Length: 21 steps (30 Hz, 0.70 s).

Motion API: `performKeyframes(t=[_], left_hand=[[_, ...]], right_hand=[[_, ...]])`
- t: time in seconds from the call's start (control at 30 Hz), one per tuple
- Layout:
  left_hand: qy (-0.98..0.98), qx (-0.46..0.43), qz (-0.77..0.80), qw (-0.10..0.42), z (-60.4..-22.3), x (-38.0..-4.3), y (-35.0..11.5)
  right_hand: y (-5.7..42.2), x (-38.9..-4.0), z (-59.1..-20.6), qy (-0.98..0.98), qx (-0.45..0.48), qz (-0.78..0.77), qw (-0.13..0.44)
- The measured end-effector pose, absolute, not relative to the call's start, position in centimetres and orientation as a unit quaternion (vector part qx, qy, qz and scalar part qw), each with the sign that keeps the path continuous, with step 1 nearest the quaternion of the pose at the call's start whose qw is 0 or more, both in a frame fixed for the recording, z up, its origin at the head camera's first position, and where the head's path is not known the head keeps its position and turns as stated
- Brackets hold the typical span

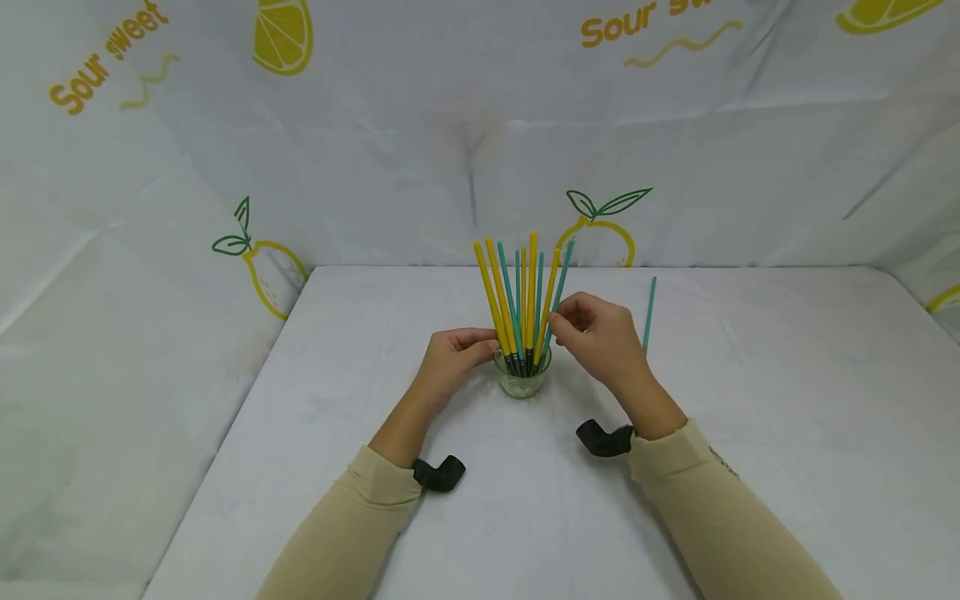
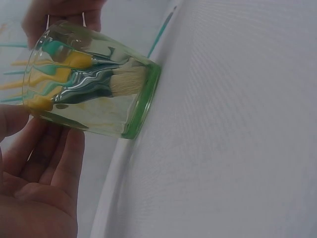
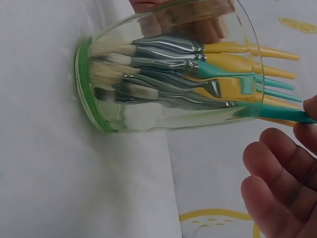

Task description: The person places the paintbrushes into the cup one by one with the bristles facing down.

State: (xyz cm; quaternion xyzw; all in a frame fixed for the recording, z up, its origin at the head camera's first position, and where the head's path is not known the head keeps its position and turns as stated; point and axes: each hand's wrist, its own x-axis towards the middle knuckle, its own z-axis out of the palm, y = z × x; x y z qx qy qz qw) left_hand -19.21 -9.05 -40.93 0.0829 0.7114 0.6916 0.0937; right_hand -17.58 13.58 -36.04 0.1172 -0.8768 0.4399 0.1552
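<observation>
A clear greenish glass (image 1: 519,385) stands upright on the table, holding several yellow and teal paintbrushes (image 1: 530,292) with their bristles down. My left hand (image 1: 452,360) holds the glass at its left side, thumb by the rim and fingers along the wall, as the left wrist view shows. On the right, my right hand (image 1: 600,333) pinches the handle of a teal paintbrush (image 3: 282,113) between thumb and index finger. That brush's lower end is inside the glass, beside the others. In the right wrist view the remaining fingers of this hand curl loosely below the handle.
Another thin teal paintbrush (image 1: 649,312) lies on the white-covered table (image 1: 787,400) just beyond my right hand, partly hidden by it. Behind the table's far edge hangs a white cloth (image 1: 390,167) with a lemon print. Each wrist carries a black camera mount (image 1: 604,438).
</observation>
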Motion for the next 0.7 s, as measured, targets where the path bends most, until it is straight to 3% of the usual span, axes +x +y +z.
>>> performKeyframes(t=[0.7], left_hand=[[0.706,0.082,0.697,0.093,-40.96,-19.22,-9.05]], right_hand=[[13.42,-17.48,-36.13,-0.903,0.124,0.395,0.116]])
